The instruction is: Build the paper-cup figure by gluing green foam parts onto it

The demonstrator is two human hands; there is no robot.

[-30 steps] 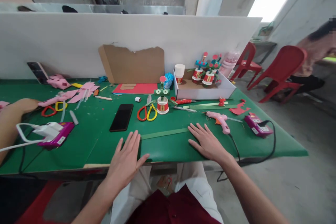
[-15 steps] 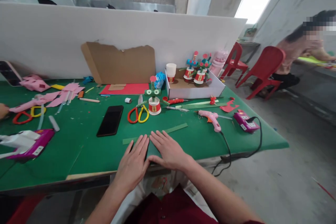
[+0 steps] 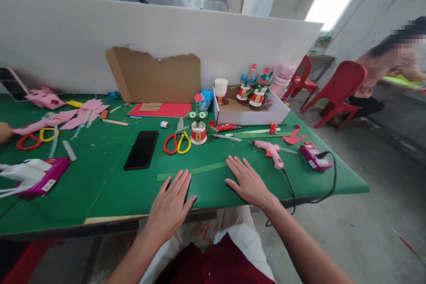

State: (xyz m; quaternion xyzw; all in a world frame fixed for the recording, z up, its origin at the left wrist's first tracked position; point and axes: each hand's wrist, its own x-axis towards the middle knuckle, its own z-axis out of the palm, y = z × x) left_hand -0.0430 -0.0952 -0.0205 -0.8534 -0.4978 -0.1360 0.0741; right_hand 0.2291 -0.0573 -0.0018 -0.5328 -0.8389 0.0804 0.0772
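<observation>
A long green paper strip (image 3: 209,168) lies flat on the green-covered table (image 3: 113,204). My left hand (image 3: 173,202) rests palm down with its fingertips on the strip's left part. Fingers stretched, my right hand (image 3: 246,180) lies flat over the strip's right end, which it hides. Beyond the strip stands a paper-cup figure (image 3: 199,133) with coiled green arms and a red disc on top. Beside it are scissors (image 3: 177,143) with one red and one yellow handle. A pink glue gun (image 3: 270,151) lies to the right of my right hand.
A black phone (image 3: 141,150) lies left of the scissors. Behind, a white box (image 3: 253,117) holds more cup figures. Purple power sockets (image 3: 316,158) with a cord sit at right. Another person's hand (image 3: 5,132) shows at the left edge, near pink paper pieces (image 3: 89,111).
My right hand has slid right along the green strip, away from my left hand, baring the strip's middle. The left hand stays at about the same place.
</observation>
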